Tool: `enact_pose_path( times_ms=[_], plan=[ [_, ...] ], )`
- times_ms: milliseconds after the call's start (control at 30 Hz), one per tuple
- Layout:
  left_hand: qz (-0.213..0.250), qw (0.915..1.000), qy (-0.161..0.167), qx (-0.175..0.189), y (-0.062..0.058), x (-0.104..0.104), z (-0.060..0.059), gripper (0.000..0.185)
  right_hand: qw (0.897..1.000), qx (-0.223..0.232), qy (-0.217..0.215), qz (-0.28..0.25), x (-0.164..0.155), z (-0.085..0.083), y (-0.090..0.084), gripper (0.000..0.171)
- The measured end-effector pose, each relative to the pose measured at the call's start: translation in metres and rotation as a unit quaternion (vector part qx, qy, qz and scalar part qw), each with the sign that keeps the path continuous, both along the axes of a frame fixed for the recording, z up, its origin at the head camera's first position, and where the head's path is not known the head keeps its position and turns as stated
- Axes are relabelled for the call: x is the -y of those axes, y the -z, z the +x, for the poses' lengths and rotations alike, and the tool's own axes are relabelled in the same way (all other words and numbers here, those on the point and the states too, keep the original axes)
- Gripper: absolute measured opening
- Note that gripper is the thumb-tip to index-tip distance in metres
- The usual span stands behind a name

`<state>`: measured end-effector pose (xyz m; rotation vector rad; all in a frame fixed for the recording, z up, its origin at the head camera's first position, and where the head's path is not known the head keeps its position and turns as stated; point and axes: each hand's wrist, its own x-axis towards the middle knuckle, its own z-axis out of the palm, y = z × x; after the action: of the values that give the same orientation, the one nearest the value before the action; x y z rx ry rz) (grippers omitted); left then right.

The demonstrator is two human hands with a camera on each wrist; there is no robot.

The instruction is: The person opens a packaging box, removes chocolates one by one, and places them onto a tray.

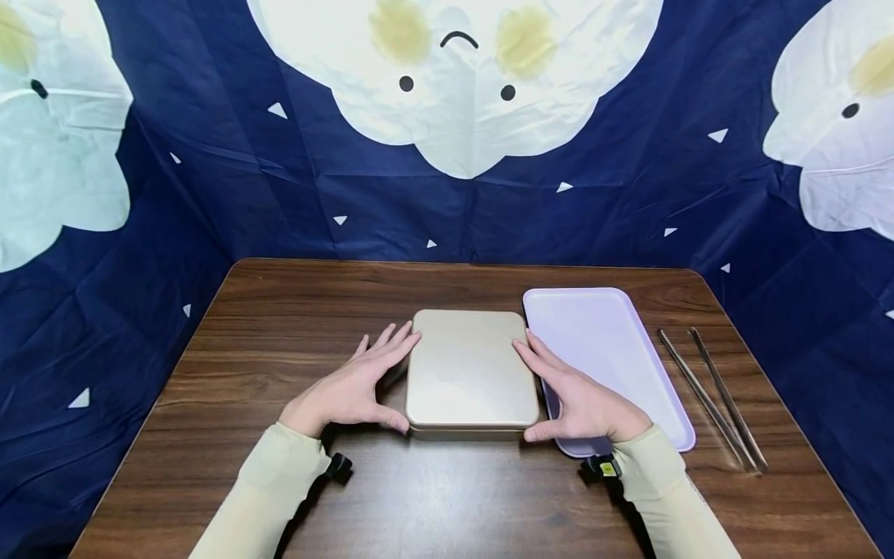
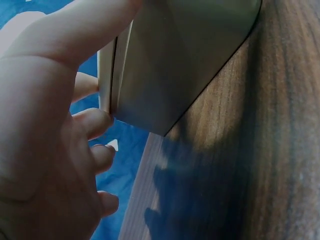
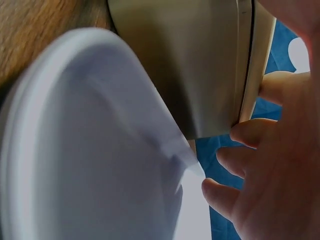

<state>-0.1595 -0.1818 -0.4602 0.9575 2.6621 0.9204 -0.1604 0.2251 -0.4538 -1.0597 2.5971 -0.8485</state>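
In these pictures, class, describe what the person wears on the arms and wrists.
Both arms wear long, pale cream-green sleeves to the wrist. A small black device is strapped under each wrist; the right one has a yellow marking. The left hand and right hand are bare.

right: tray (image 1: 615,349) abuts tin (image 1: 469,373), tongs (image 1: 712,400) beyond | left: bare table (image 1: 265,341)

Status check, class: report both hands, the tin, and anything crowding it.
Left hand and right hand flank the gold tin, fingers on its sides. Lid on. Lilac tray close beside its right side, under the right hand; tongs farther right.
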Motion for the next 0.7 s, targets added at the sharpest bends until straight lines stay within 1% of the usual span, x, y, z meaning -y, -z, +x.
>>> enact_pose_path(
  times_ms=[200,333,433,633,700],
  plan=[
    [0.001,1.0000,-0.003,-0.005,-0.004,0.000,0.001,0.137,1.000,-0.009,0.000,-0.006,0.001,0.001,-0.003,0.132],
    [-0.003,0.9999,-0.008,-0.008,-0.010,0.000,0.003,0.137,1.000,-0.009,0.001,-0.019,0.001,0.004,-0.010,0.132],
    [-0.002,0.9998,-0.009,-0.017,-0.016,0.001,0.005,0.137,0.999,-0.017,0.005,-0.031,0.001,0.006,-0.016,0.134],
    [0.005,0.9989,-0.002,-0.047,-0.031,0.001,0.009,0.137,0.998,-0.053,0.016,-0.038,0.002,0.011,-0.030,0.134],
    [0.007,0.9984,0.000,-0.056,-0.036,0.001,0.011,0.137,0.996,-0.075,0.023,-0.041,0.002,0.012,-0.033,0.130]
  ],
)
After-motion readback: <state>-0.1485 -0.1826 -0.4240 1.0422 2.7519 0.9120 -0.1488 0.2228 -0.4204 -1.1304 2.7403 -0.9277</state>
